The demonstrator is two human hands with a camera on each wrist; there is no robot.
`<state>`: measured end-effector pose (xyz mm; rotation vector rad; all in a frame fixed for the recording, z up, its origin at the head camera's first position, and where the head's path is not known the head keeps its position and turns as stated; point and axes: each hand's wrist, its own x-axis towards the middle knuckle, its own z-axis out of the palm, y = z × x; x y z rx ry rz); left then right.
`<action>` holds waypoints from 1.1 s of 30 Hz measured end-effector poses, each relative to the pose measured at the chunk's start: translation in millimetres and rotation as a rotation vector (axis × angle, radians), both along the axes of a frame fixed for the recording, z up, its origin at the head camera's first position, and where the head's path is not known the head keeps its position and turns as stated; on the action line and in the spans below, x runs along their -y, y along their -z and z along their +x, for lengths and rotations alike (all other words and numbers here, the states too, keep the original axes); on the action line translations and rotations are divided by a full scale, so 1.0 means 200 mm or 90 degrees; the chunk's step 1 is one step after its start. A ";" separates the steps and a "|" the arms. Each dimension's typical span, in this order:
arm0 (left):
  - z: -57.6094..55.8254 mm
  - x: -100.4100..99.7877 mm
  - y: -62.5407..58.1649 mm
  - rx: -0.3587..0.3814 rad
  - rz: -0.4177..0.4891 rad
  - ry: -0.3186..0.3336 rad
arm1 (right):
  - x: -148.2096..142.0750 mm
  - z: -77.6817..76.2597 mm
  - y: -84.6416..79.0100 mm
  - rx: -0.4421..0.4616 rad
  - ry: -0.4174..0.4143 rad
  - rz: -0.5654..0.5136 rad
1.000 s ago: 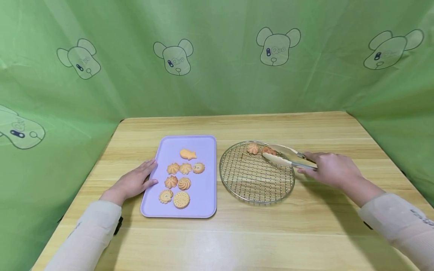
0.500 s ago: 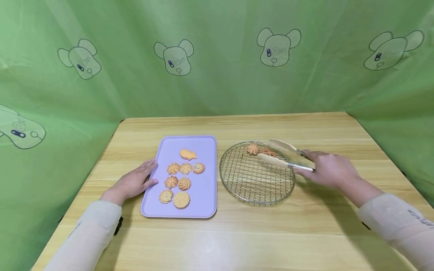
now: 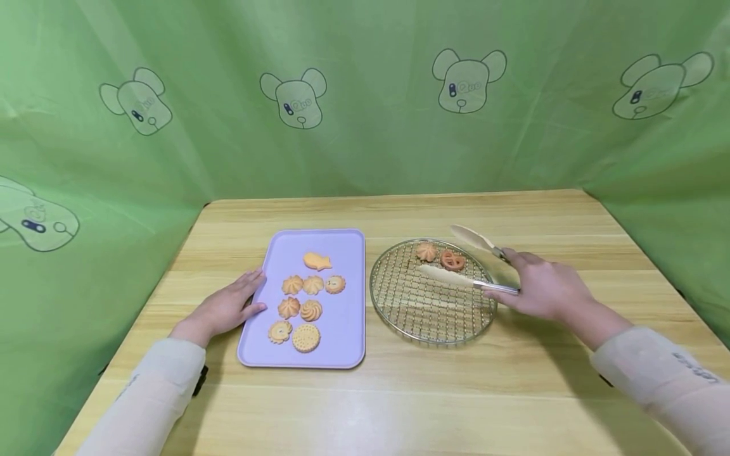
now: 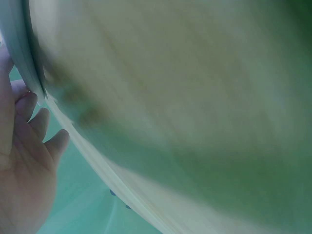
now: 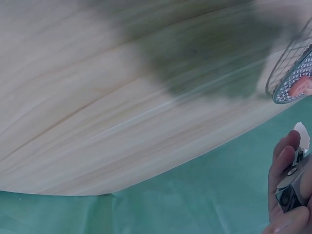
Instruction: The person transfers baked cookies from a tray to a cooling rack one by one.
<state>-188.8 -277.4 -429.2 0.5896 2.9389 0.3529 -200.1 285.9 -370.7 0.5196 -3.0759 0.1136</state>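
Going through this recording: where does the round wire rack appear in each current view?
Head: wire rack right of centre, slightly below mid-height, just right of the purple tray.
Left wrist: not in it.
Right wrist: upper right, cut off by the frame's right edge.
Shared landmark: the wooden table, visible in all three.

This looks like a small booth with cloth walls, but I can't tell what building it is in. Green cloth (image 3: 365, 158) hangs in front of the hands (image 3: 225, 305) and off to both sides of them, with round-eared animal faces (image 3: 462, 92) drawn on it. Under the hands is a wooden surface (image 3: 365, 411). Between them sit a tray (image 3: 342, 329) of cookies (image 3: 306, 338) and a wire rack (image 3: 433, 316), like you see in a kitchen.
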 end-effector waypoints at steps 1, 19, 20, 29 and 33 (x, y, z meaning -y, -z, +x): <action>0.00 0.00 0.00 -0.001 0.001 0.000 | 0.01 0.00 0.00 -0.002 -0.002 0.000; -0.01 0.00 0.01 -0.010 -0.001 0.006 | 0.18 -0.05 0.05 -0.029 -0.041 -0.022; -0.01 0.00 0.01 -0.010 -0.002 0.006 | 0.19 -0.05 0.06 -0.029 -0.043 -0.025; -0.01 0.00 0.00 -0.006 -0.003 0.002 | 0.29 -0.08 0.08 -0.025 -0.060 -0.027; -0.01 0.00 0.00 -0.005 -0.005 0.000 | 0.34 -0.10 0.09 -0.036 -0.076 -0.027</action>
